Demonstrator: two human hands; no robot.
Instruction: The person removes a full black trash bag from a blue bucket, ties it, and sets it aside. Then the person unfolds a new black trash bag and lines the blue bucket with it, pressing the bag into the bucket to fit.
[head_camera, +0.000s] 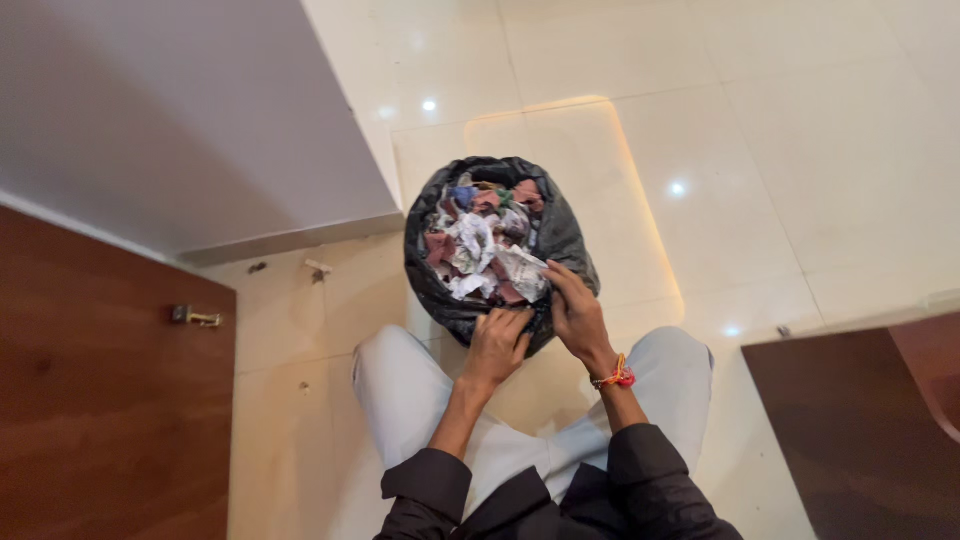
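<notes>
A black trash bag (497, 250) sits on the pale tiled floor (760, 180) between the person's knees — stuffed with crumpled paper (480, 245). The left hand (497, 345) clenches the bag's near rim; the right hand (575, 312) pinches that rim beside it.

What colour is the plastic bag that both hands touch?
Black plastic bag, seen best in the head view.
</notes>
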